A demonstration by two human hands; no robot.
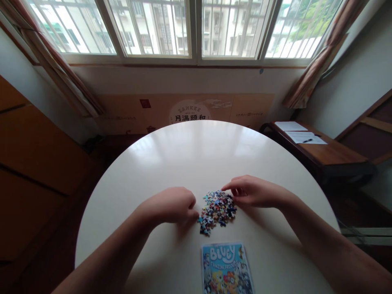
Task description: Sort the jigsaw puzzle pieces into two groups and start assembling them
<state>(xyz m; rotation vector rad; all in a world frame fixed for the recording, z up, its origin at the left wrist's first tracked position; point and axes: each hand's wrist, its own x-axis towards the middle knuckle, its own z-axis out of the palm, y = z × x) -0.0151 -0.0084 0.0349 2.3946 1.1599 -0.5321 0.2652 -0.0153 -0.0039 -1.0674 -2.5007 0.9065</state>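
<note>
We judge this piece-handling: left hand [171, 204] curled, grip indeterminable; right hand [256, 191] loosely spread at the puzzle pieces [217, 209]; the next move calls for fingertip precision.

The pieces [218, 208] lie on the table [171, 163] in front of me. My left hand [174, 204] is just left of them, and my right hand [255, 192] is at their right edge. The picture [226, 269] lies on the table too, closer to me. Behind the table is the window [162, 30], between two curtains [306, 87]. To the right, a pen [307, 141] lies on paper [295, 136] on a desk [339, 150].
</note>
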